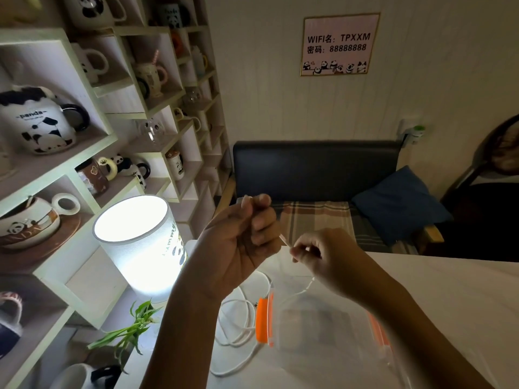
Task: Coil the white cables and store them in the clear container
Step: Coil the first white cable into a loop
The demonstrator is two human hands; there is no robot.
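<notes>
My left hand (247, 234) is raised above the table with its fingers curled around one end of a thin white cable (284, 239). My right hand (317, 254) pinches the same cable a short way along, to the right and slightly lower. From there the cable drops toward the clear container (323, 321) with orange clips, which sits on the white table (449, 290) under my right forearm. More white cable (238, 318) lies in loose loops on the table to the left of the container.
A lit cylindrical lamp (140, 242) stands at the table's left edge, with a small green plant (132, 327) in front of it. Shelves of panda mugs (36, 122) fill the left wall. A dark bench with a blue cushion (398, 206) lies beyond the table.
</notes>
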